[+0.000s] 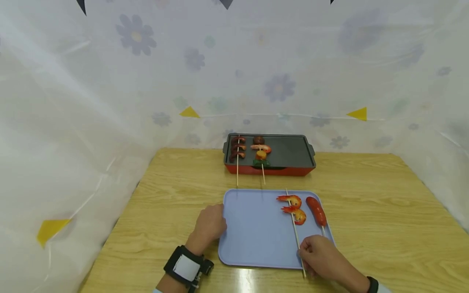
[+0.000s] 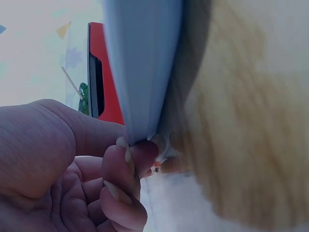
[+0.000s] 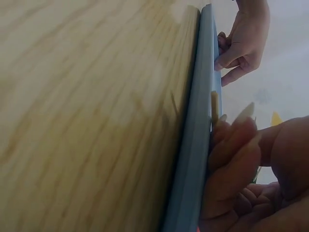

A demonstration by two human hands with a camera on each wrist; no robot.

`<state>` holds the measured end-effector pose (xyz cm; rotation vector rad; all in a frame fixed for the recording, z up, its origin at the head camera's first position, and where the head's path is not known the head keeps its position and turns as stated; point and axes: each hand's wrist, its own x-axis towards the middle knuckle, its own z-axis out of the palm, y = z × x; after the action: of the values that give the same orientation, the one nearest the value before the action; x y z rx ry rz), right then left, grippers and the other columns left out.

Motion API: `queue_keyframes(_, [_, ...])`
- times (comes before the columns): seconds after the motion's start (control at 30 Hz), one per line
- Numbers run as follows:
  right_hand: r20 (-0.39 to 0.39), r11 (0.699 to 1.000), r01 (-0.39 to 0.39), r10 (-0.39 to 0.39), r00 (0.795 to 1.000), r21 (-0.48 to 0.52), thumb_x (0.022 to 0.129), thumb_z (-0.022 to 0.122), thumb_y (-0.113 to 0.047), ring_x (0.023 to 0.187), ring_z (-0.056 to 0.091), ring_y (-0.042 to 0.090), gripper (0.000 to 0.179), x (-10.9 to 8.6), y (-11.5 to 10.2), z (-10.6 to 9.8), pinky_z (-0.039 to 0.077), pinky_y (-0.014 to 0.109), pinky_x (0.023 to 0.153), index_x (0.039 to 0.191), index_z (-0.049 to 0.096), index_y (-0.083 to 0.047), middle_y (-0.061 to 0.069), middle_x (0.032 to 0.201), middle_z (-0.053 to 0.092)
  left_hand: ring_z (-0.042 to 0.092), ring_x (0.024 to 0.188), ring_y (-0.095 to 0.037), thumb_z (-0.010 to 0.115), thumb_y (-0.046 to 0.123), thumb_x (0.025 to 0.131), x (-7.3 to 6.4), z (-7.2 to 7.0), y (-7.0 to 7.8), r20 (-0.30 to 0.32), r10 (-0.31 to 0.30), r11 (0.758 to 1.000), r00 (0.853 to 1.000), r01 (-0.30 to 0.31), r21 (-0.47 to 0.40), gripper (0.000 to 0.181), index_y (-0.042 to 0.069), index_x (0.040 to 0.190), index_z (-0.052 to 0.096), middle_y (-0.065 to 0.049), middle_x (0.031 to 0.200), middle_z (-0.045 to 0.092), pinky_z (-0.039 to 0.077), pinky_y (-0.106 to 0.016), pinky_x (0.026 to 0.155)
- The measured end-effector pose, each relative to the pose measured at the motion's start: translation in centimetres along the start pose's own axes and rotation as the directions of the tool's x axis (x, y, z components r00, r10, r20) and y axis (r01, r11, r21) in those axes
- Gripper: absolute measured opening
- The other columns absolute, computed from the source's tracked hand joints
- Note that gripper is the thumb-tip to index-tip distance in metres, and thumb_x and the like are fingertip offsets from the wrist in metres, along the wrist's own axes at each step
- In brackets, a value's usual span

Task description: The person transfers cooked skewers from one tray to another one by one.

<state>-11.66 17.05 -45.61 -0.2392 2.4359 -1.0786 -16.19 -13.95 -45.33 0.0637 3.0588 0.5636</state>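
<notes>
shrimp skewer (image 1: 298, 215) beside sausage (image 1: 316, 211) (grill (image 1: 289, 149) farther off)

Sausage stick (image 1: 323, 231): lower end hidden by right hand (image 1: 321, 255), tray's (image 1: 256, 228) right side. Left sleeve (image 1: 157, 290), near-left of tray: cut off.

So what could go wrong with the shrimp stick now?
The right hand pinches the shrimp skewer near its bottom end, so the shrimp might dip or wobble if it's lifted. The sausage skewer lies close by, so the hand could bump it. And the left hand grips the edge of the tray: a tug might make both skewers roll.
</notes>
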Motion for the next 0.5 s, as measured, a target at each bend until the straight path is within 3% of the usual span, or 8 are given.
queue_keyframes(0.23, [-0.009,0.992,0.058,-0.059,0.998,-0.111,0.09,0.06,-0.015,0.044,0.049,0.01,0.019,0.2,-0.4,-0.1,0.037,0.021,0.041,0.072,0.063,-0.009,-0.004,0.053,0.055,0.056,0.062,-0.022,0.06,0.003,0.083,-0.1,-0.3,0.1,-0.009,0.004,1.0,1.0,-0.004,0.0,0.019,-0.003,0.098,0.068,-0.015,0.078,0.067,0.051,-0.039,0.054])
queue_keyframes(0.37, [-0.04,0.976,0.019,-0.028,0.999,-0.218,0.09,0.063,-0.021,0.05,0.048,0.011,0.021,0.1,-0.9,-0.6,0.037,0.024,0.046,0.071,0.066,-0.013,-0.004,0.055,0.053,0.056,0.062,-0.022,0.06,0.003,0.082,-0.1,-0.3,0.1,-0.011,0.003,1.0,1.0,-0.003,0.002,0.019,-0.004,0.099,0.068,-0.016,0.08,0.067,0.051,-0.039,0.054])
queue_keyframes(0.5, [-0.133,0.955,-0.033,-0.007,0.991,-0.294,0.093,0.061,-0.03,0.052,0.046,0.013,0.025,0.0,-0.9,-2.8,0.035,0.026,0.048,0.076,0.067,-0.012,-0.003,0.056,0.049,0.056,0.063,-0.023,0.06,0.003,0.082,-0.2,-0.3,0.2,-0.007,0.002,1.0,1.0,-0.002,-0.001,0.018,-0.003,0.098,0.067,-0.016,0.08,0.067,0.051,-0.04,0.055])
